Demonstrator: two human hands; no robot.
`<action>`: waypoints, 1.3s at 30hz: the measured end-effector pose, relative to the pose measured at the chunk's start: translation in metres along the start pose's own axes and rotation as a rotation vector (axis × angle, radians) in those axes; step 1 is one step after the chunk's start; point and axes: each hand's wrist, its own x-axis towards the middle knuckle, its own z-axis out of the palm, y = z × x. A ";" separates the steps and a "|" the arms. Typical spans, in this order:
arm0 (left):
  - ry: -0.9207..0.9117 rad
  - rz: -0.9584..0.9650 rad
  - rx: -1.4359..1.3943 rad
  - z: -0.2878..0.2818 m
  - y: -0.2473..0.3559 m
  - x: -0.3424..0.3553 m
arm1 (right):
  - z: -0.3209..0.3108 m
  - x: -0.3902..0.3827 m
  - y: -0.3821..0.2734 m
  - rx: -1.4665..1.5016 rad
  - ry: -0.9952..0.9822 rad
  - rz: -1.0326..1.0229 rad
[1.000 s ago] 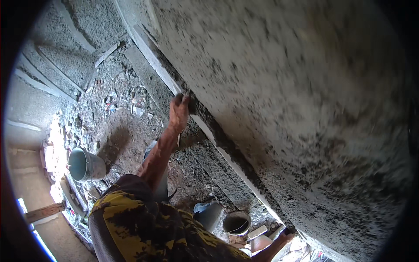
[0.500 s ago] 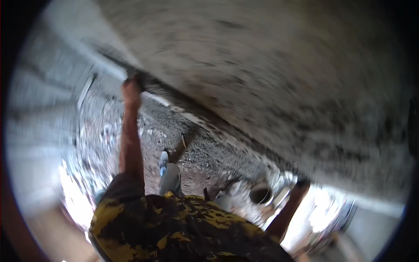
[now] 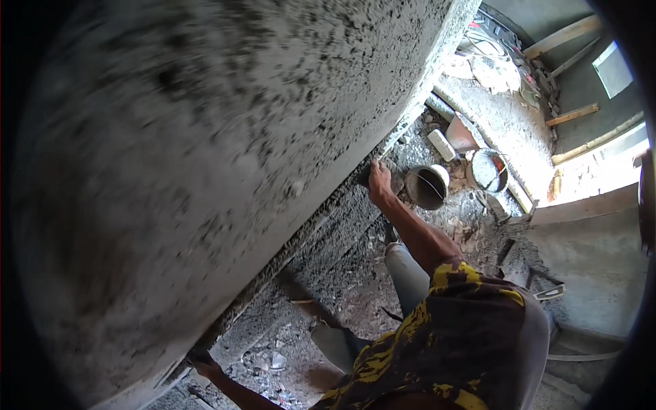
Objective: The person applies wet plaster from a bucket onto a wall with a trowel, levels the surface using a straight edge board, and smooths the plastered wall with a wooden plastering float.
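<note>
The view has swung along the rough grey wall since a second ago; a second bucket now shows farther from the wall than the dark bucket. Against the wall, as before, lies the long bar; the right hand grips it, the left hand touches it, too dim to tell whether closed

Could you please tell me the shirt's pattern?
Dark shirt with yellow blotches, best seen in the head view.
</note>
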 end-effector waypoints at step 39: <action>0.008 0.793 0.835 0.025 0.309 -0.018 | 0.006 0.055 -0.296 -0.313 0.130 -0.436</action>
